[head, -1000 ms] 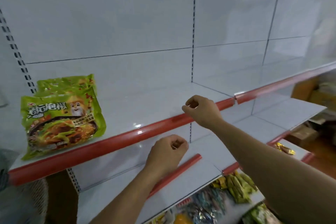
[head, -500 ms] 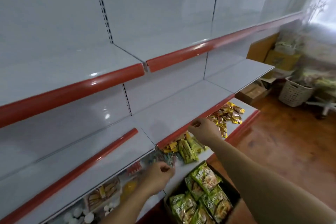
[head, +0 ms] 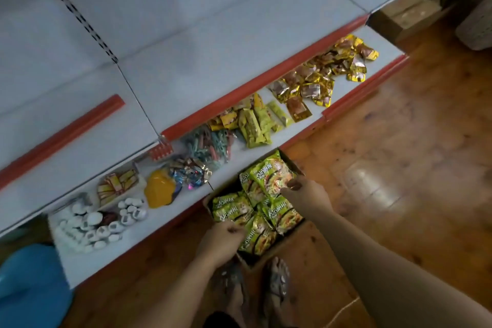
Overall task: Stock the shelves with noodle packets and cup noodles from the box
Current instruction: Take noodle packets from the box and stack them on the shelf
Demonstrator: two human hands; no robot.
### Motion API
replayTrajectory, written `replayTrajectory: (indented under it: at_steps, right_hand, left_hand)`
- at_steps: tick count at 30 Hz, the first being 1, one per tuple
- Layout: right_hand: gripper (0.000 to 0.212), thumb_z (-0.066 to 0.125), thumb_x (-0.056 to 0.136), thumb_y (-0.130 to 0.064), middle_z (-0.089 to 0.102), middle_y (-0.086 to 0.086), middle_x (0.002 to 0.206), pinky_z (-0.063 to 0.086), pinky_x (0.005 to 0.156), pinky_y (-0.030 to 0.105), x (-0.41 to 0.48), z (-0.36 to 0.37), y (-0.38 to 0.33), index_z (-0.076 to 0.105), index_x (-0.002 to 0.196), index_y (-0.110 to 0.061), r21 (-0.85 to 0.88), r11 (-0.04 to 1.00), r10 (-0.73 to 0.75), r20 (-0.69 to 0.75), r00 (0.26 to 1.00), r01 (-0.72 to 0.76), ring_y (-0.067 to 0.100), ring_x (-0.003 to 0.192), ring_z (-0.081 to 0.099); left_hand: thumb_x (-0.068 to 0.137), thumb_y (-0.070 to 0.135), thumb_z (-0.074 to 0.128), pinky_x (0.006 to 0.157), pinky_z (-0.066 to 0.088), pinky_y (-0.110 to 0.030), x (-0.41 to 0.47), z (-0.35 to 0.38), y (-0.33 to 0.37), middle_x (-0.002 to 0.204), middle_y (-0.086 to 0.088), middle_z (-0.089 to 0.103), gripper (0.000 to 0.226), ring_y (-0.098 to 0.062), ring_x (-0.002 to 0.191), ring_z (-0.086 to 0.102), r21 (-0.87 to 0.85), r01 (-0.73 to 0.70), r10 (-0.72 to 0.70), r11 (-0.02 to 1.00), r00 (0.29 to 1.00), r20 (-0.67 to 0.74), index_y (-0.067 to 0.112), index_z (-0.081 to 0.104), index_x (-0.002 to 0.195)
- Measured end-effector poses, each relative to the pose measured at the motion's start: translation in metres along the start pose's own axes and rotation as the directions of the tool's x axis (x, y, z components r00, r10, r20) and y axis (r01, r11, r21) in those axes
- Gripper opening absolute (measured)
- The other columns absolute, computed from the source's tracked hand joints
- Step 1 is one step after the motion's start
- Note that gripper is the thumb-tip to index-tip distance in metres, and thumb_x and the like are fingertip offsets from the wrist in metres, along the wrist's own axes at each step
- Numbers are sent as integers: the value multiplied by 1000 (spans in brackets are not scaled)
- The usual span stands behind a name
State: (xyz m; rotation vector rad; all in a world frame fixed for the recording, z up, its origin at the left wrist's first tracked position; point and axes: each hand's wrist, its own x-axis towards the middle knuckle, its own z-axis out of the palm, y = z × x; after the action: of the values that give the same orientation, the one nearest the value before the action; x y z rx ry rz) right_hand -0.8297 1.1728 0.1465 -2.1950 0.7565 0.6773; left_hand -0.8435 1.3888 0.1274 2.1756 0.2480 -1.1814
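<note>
1. Noodle packets (head: 271, 176), green and glossy, lie heaped at slants in a cardboard box (head: 269, 254) on the wooden floor (head: 399, 141). The box sits just in front of the bottom shelf (head: 231, 168) and beside the person's feet (head: 277, 282).
2. Likely trouble: the slick wrappers overlap, so a lift from one corner could drag a neighbour over the rim. A packet could also slide free on the way up, and a hard squeeze could crush the noodle block inside.
3. A second risk, by my reading: the bottom shelf is crowded with snack bags (head: 253, 125). The load would have to go to the bare shelf above (head: 213, 61), a long rise from floor level.
4. Left hand (head: 219, 241) reaches into the box's near corner, fingers curled, tips on a packet's edge.
5. Right hand (head: 306, 193) is at the far side, fingers bent against the topmost packet.
6. Blur hides whether either hand has closed a grip.
</note>
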Motion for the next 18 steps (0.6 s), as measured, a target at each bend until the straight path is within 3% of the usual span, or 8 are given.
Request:
replayTrajectory:
  at_steps: [2,6,10,13,16,18]
  right_hand:
    - [36,57,93,-43,66,0,90,49,62,30,22,23,26,57,122,-23,29,996,81,43,996,-82,20,70,61]
    - [38,60,91,-43,65,0,105,54,80,36,66,72,72,59,123,-21,46,981,182,107,978,-187,21,92,62]
    - [40,59,94,-37,63,3,117,52,81,35,111,112,104,57,128,-16,68,976,199,111,974,-207,21,93,58]
    - [52,60,94,-37,55,3,138,50,89,36,143,143,126,49,140,-17,104,968,218,85,972,-226,23,106,59]
    - [59,63,92,-33,47,2,144,50,80,34,170,168,147,42,146,-22,144,951,268,55,962,-274,19,91,58]
    - [63,65,89,-33,41,3,148,51,89,40,184,180,161,39,147,-23,137,956,263,-12,965,-259,24,115,54]
  left_hand:
    - [94,45,59,79,46,-28,33,18,-3,97,7,68,16,-14,93,63,-23,36,-36,999,999,33,32,66,89]
    - [93,44,61,90,51,-36,108,53,-11,101,-1,69,18,-20,96,65,-61,144,-137,988,984,111,27,67,93]
    - [93,40,63,92,52,-39,182,77,-19,110,-4,69,31,-21,98,66,-173,182,-160,968,978,134,19,66,114]
    - [88,42,68,99,49,-42,232,86,-15,120,-4,64,52,-22,108,61,-269,173,-153,947,984,94,18,55,132]
    - [67,56,74,103,46,-46,276,97,-12,128,-2,62,82,-21,115,60,-370,167,-157,914,986,58,21,48,137]
    - [67,56,76,102,47,-45,294,105,-8,129,-3,62,88,-21,112,62,-421,176,-161,890,984,70,20,44,140]
